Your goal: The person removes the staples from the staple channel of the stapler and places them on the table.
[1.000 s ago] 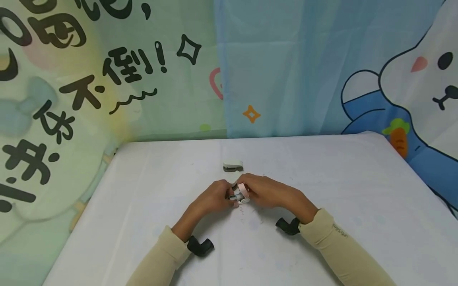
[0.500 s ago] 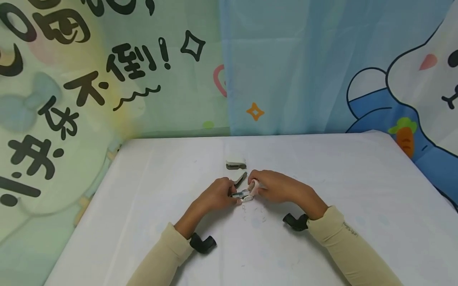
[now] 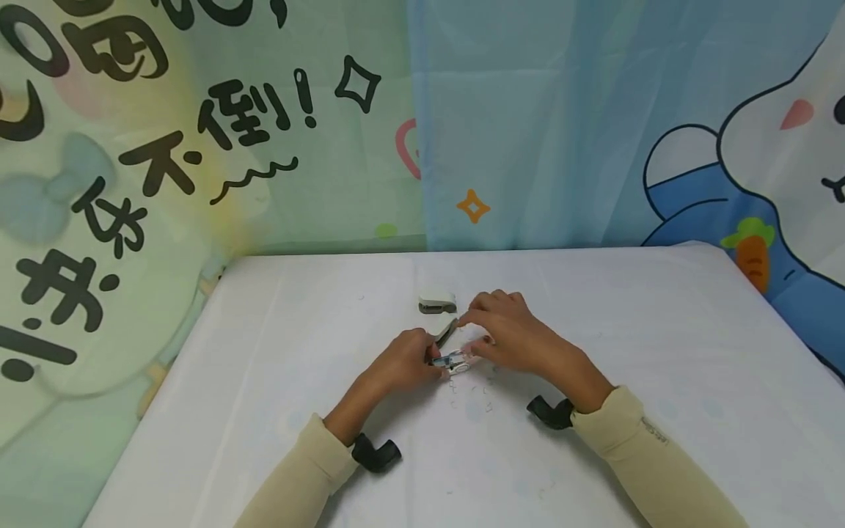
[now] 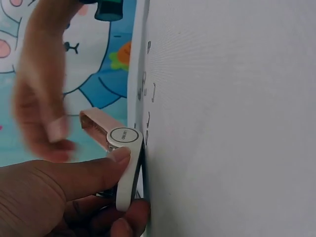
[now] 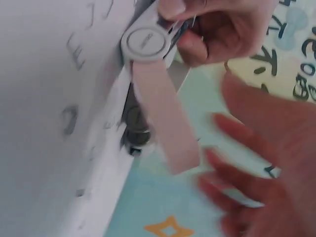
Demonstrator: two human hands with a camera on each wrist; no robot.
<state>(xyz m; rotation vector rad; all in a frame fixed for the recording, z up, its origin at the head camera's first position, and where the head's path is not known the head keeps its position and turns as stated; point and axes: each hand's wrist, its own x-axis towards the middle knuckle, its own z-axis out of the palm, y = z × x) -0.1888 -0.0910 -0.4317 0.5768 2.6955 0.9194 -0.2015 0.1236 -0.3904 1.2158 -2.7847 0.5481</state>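
Head view: just below the frame's middle, the left hand pinched a stapler, its pink flap swung open. The right hand, fingers loosely parted, hovered beside it. Above, another stapler sat on the counter.

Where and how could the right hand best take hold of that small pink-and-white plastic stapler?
Probably by the outer end of its long pink arm, pinched from the right. The arm juts out from the round white hinge toward the right hand, away from the left hand, which grips the white body and leaves little room there.
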